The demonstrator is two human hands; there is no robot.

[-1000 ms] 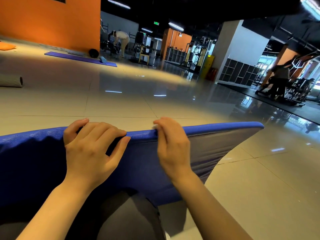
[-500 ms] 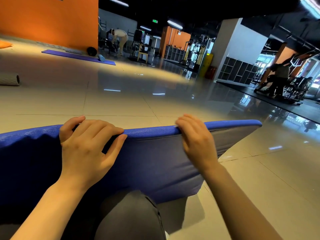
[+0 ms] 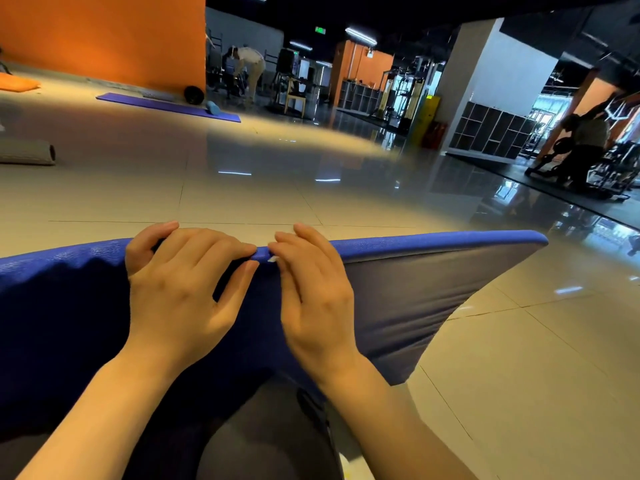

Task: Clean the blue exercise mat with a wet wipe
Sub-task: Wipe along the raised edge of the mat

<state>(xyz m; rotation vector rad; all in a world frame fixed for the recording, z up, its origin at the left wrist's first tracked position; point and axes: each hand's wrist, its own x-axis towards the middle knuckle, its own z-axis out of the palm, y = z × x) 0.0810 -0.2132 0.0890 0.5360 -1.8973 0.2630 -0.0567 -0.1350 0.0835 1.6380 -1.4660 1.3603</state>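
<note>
The blue exercise mat stands on edge across my lap, its top edge running left to right, its grey-looking face toward me. My left hand grips that top edge, fingers curled over it. My right hand lies right beside it on the same edge, fingertips nearly touching the left hand. A small white bit of the wet wipe shows under the right fingers, pressed against the mat; the remainder of the wipe is hidden.
Glossy tiled floor spreads ahead and to the right. A purple mat lies far left, a rolled grey mat nearer. One person bends in the distance; another person uses a machine at right.
My right hand slid right along the mat's top edge, then came back left until it sits next to my left hand. The left hand kept its grip.
</note>
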